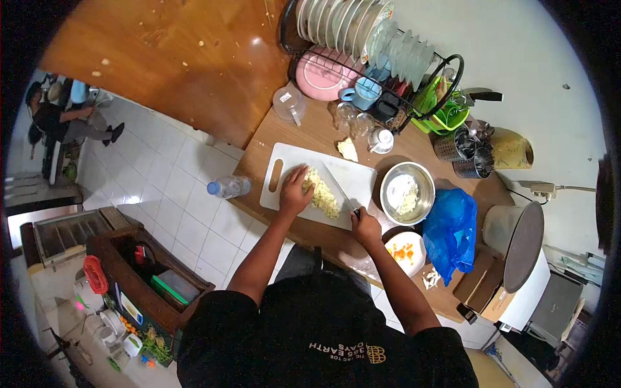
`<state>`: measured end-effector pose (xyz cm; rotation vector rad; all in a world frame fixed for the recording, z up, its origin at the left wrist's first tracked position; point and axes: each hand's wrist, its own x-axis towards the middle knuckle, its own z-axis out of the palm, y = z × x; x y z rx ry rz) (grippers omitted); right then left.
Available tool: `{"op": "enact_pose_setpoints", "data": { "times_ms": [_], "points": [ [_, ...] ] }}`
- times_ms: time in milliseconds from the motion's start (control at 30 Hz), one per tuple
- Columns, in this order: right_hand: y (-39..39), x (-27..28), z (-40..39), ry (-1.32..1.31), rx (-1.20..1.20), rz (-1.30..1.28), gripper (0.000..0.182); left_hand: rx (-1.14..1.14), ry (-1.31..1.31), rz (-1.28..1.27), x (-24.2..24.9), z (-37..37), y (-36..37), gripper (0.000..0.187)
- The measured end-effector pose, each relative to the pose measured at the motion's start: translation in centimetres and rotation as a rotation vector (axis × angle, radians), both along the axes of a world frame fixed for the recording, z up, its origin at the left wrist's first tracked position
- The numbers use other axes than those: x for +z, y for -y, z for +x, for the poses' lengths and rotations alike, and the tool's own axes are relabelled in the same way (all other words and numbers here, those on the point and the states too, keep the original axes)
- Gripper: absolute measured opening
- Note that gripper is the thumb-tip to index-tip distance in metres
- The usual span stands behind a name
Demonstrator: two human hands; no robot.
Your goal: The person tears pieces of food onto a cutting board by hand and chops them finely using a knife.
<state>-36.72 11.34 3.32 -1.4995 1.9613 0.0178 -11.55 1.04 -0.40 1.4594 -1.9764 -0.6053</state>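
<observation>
A pile of pale yellow chopped pieces [323,197] lies on a white cutting board [278,187]. My left hand [295,193] rests at the pile's left side, its fingers lying against the pieces. In my right hand [367,227] is the handle of a kitchen knife [339,186], whose blade slants up and left over the board, along the right side of the pile. Just right of the board stands a metal bowl [424,178] with more pale pieces inside. Below that bowl sits a white plate [417,258] with small orange pieces.
A water bottle [229,187] stands by the board's left end. A blue plastic bag [451,229] lies right of the bowl. Behind the board are a jug [288,103], glasses [345,115] and a dish rack [414,107]. Another person [65,119] sits far left.
</observation>
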Motion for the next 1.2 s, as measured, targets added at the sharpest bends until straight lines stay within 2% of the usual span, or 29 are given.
{"op": "enact_pose_setpoints", "data": {
  "times_ms": [133, 233, 300, 400, 467, 533, 567, 700, 767, 900, 967, 1000, 1100, 1133, 1200],
  "points": [
    [-0.5, -1.3, -0.5, 0.026, 0.05, -0.09, 0.036, 0.023, 0.102, 0.006, -0.8, -0.5, -1.4, 0.063],
    [-0.6, -1.9, -0.8, 0.072, 0.102, -0.066, 0.042, 0.087, 0.139, 0.054, -0.6, -0.8, -3.0, 0.07],
    [-0.8, -1.7, -1.1, 0.157, -0.017, -0.059, 0.043, 0.148, 0.191, 0.049, -0.6, -0.7, -4.3, 0.072],
    [-1.2, -3.2, -1.5, 0.212, 0.001, -0.171, 0.04, 0.175, 0.282, 0.135, -1.6, -0.6, -5.4, 0.075],
    [-1.7, -3.2, -1.3, 0.187, 0.017, -0.142, 0.038, 0.117, 0.349, 0.136, -2.0, -0.2, -6.0, 0.077],
    [-2.1, -2.9, -1.0, 0.279, -0.092, -0.013, 0.037, 0.093, 0.355, 0.146, -2.0, 0.1, -5.8, 0.077],
    [-2.4, -4.3, -1.4, 0.367, -0.1, -0.036, 0.037, 0.076, 0.347, 0.15, -1.9, 0.2, -5.9, 0.077],
    [-3.3, -3.6, -1.2, 0.335, -0.118, -0.005, 0.037, 0.036, 0.368, 0.112, -1.8, 0.1, -6.3, 0.078],
    [-4.7, -5.0, -0.7, 0.293, -0.053, -0.024, 0.037, 0.005, 0.568, 0.113, -2.0, -0.6, -7.0, 0.083],
    [-5.3, -4.8, 0.7, 0.342, -0.087, 0.067, 0.033, 0.003, 0.522, 0.171, -1.7, -2.6, -7.0, 0.089],
    [-5.1, -3.5, 0.3, 0.315, -0.076, -0.089, 0.032, 0.0, 0.473, 0.134, -1.9, -3.2, -5.6, 0.089],
    [-5.3, -4.0, 0.0, 0.305, -0.075, -0.083, 0.032, 0.017, 0.441, 0.111, -2.0, -3.3, -5.5, 0.089],
    [-6.7, -6.4, 0.1, 0.221, -0.069, -0.301, 0.033, 0.022, 0.382, 0.116, -0.9, -3.2, -3.3, 0.088],
    [-6.9, -6.1, 0.1, 0.22, -0.069, -0.305, 0.033, 0.005, 0.346, 0.119, -0.4, -3.1, -2.4, 0.087],
    [-7.4, -5.0, 0.1, 0.355, -0.13, -0.136, 0.034, -0.016, 0.351, 0.078, 0.2, -2.5, -1.1, 0.085]
  ]
}}
